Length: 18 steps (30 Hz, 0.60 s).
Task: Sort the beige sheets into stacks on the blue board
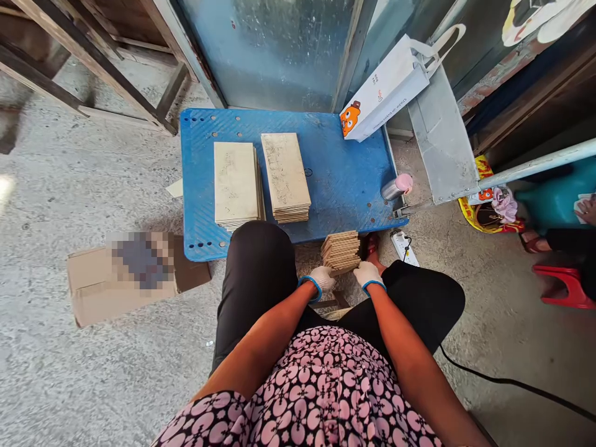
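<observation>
My left hand (323, 279) and my right hand (369, 274) wear white knit gloves with blue cuffs. Between my knees they grip the near end of a stack of thin wooden boards (341, 250), one at each side. The boards fan out slightly, and my fingertips are partly hidden. Beyond my knees, on a low blue plastic table (347, 186), lie two more piles of thin boards: a wider left pile (235, 180) and a narrower right pile (285, 171). My knee covers the near corner of the left pile.
A white paper bag (384, 93) and a pink-lidded flask (397, 186) are at the table's right side. Flattened cardboard (102, 292) lies on the floor at left. A power strip (405, 247), black cable (512, 382) and red stool (564, 285) are at right, near another person.
</observation>
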Each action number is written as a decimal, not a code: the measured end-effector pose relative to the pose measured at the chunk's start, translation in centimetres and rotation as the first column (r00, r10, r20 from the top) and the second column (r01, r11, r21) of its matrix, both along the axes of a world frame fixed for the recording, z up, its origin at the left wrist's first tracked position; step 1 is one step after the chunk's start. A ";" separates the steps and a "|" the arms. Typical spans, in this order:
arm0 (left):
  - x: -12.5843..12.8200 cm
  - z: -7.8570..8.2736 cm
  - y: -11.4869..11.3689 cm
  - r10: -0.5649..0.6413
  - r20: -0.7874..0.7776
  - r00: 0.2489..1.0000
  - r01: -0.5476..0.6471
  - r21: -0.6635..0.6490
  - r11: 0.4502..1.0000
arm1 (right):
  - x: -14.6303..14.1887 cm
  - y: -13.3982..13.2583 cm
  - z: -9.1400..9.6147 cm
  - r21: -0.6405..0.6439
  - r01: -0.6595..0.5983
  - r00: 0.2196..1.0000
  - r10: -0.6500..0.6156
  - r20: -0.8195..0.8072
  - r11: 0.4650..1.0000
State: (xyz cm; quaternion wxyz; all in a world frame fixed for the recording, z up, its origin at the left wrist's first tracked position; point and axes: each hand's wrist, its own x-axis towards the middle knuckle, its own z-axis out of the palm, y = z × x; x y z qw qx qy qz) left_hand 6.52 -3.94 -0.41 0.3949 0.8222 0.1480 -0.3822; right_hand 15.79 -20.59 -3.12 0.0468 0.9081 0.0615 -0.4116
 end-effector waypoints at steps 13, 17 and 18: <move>-0.8 -0.6 -0.6 -0.111 -0.019 0.994 0.112 0.077 0.991 | -1.2 0.3 1.5 -0.016 -0.045 0.998 0.045 -0.033 0.999; -1.0 -0.5 -0.8 -0.153 -0.033 0.988 0.155 0.063 0.986 | -1.5 1.2 2.1 -0.019 -0.096 0.994 0.095 -0.057 0.995; -1.0 -0.4 -0.8 -0.157 -0.033 0.987 0.159 0.060 0.985 | -1.5 1.4 2.2 -0.014 -0.110 0.992 0.109 -0.060 0.994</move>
